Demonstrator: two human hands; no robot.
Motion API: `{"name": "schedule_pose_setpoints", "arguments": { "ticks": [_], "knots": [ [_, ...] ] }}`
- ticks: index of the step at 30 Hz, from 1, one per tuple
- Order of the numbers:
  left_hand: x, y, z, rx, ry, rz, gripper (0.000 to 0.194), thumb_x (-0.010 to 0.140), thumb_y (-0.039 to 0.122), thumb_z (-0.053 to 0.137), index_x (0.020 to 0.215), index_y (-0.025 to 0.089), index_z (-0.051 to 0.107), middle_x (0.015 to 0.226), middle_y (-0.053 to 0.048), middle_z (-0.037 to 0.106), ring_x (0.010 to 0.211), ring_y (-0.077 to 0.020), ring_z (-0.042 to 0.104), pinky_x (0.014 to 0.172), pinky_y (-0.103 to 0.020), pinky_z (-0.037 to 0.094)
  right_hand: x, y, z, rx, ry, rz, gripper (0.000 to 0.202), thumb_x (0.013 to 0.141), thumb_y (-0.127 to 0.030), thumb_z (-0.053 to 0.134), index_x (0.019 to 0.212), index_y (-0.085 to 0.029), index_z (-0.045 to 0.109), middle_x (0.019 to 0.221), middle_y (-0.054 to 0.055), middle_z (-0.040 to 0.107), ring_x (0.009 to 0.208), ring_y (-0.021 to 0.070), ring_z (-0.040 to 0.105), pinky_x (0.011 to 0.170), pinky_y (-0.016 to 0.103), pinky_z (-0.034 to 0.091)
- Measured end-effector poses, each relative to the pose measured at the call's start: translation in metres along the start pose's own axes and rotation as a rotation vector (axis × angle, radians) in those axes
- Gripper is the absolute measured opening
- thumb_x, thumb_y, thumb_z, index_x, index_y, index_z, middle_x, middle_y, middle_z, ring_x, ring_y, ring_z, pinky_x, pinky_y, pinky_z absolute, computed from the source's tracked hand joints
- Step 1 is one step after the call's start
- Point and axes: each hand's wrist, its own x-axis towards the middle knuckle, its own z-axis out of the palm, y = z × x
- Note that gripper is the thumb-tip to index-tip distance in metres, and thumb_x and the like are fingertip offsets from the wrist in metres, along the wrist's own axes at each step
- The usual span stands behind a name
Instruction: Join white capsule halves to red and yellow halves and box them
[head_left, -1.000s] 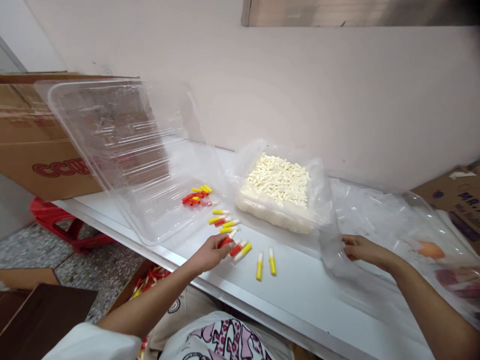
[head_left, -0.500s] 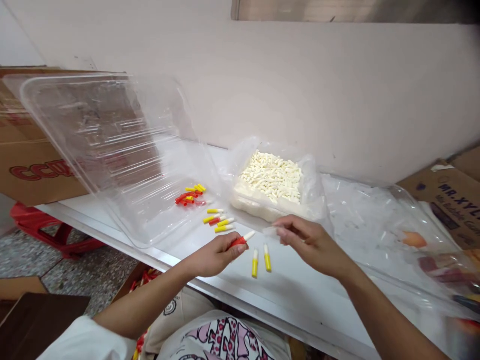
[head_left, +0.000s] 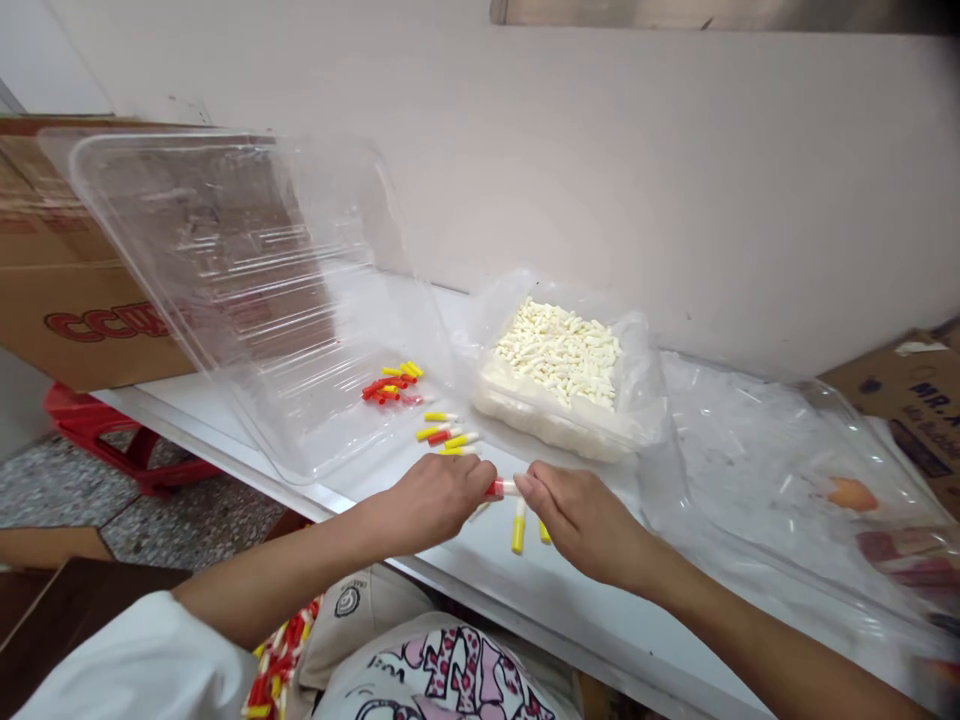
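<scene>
My left hand is closed around a red tube with a white tip. From the other side my right hand pinches a clear cap over that tip, so both hands meet at the one tube above the table. Two yellow tubes with white tips lie just below, one partly hidden by my right hand. Several more yellow and red tubes with white tips rest beyond my left hand. Farther back is a small pile of red and yellow tubes.
A plastic-lined container of small white sticks stands by the wall. A large clear tray leans against a cardboard box at left. Another clear tray lies at right. Red and yellow pieces fill a box below the table edge.
My right hand has moved left with the clear cap, which is now over the red tube's white tip. The view has shifted slightly.
</scene>
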Motion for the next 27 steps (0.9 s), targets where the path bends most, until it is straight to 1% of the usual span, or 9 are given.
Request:
{"name": "schedule_pose_setpoints", "arguments": {
  "ticks": [3,5,11,15,17,19,21,24,27],
  "knots": [
    [0.004,-0.008,0.015,0.234,-0.015,0.017,0.021,0.094,0.024,0.032,0.091,0.016,0.050,0.079,-0.006,0.057,0.067,-0.0179,0.053,0.054,-0.026,0.036,0.009,0.003,0.007,0.249,-0.218,0.178,0.053,0.093,-0.053,0.015,0.063,-0.020,0.043,0.055,-0.002,0.044,0.050,0.0112,0.041,0.050,0.023,0.033],
    [0.006,-0.018,0.031,0.244,0.001,-0.034,0.018,0.093,0.025,0.035,0.093,0.017,0.051,0.081,-0.006,0.058,0.072,-0.0185,0.055,0.055,-0.026,0.037,0.018,0.013,0.004,0.214,-0.264,0.179,0.054,0.091,-0.056,0.018,0.063,-0.019,0.046,0.057,-0.001,0.047,0.053,0.0124,0.043,0.051,0.024,0.032],
    [0.011,-0.057,0.081,0.137,0.130,-0.466,0.028,0.093,0.034,0.034,0.092,0.018,0.057,0.096,-0.009,0.057,0.086,-0.0213,0.057,0.056,-0.027,0.039,0.060,0.079,-0.038,-0.172,0.130,0.250,0.037,0.088,-0.049,0.033,0.066,-0.021,0.043,0.065,0.001,0.055,0.062,0.0156,0.050,0.056,0.024,0.031],
    [0.013,-0.064,0.097,0.073,0.170,-0.530,0.040,0.087,0.045,0.046,0.115,0.018,0.052,0.104,-0.011,0.056,0.090,-0.0237,0.056,0.060,-0.029,0.042,0.087,0.132,-0.057,-0.306,0.154,0.418,0.032,0.087,-0.041,0.034,0.064,-0.021,0.041,0.066,0.003,0.058,0.063,0.0164,0.052,0.054,0.025,0.032],
    [0.016,-0.069,0.089,0.068,0.262,-0.509,0.052,0.085,0.050,0.046,0.127,0.020,0.044,0.110,-0.011,0.054,0.093,-0.0236,0.056,0.062,-0.029,0.043,0.098,0.155,-0.058,-0.352,0.057,0.464,0.028,0.087,-0.037,0.034,0.068,-0.020,0.047,0.074,0.005,0.062,0.068,0.0174,0.055,0.055,0.025,0.034],
    [0.024,-0.084,0.070,0.102,0.342,-0.526,0.045,0.090,0.046,0.037,0.127,0.021,0.043,0.112,-0.010,0.053,0.093,-0.0215,0.056,0.065,-0.029,0.044,0.107,0.174,-0.056,-0.382,-0.057,0.476,0.021,0.085,-0.031,0.037,0.079,-0.019,0.053,0.088,0.007,0.065,0.077,0.0186,0.058,0.059,0.024,0.036],
    [0.038,-0.109,0.045,0.179,0.349,-0.605,0.038,0.094,0.036,0.028,0.123,0.020,0.047,0.113,-0.010,0.053,0.095,-0.0204,0.056,0.071,-0.030,0.044,0.115,0.188,-0.052,-0.404,-0.140,0.467,0.019,0.081,-0.023,0.042,0.092,-0.017,0.057,0.100,0.010,0.065,0.085,0.0203,0.059,0.063,0.025,0.038],
    [0.067,-0.154,0.015,0.295,0.165,-0.666,0.031,0.092,0.020,0.031,0.115,0.018,0.052,0.114,-0.011,0.053,0.100,-0.0218,0.055,0.074,-0.030,0.045,0.124,0.199,-0.044,-0.426,-0.205,0.445,0.029,0.075,-0.015,0.048,0.102,-0.016,0.057,0.103,0.012,0.064,0.088,0.0230,0.059,0.066,0.026,0.037],
    [0.095,-0.188,0.005,0.316,0.042,-0.616,0.029,0.081,0.008,0.045,0.105,0.016,0.058,0.110,-0.012,0.056,0.102,-0.0234,0.055,0.075,-0.029,0.045,0.126,0.201,-0.039,-0.442,-0.241,0.427,0.029,0.074,-0.014,0.047,0.100,-0.015,0.058,0.100,0.013,0.064,0.085,0.0236,0.058,0.063,0.027,0.036]
  ]
}}
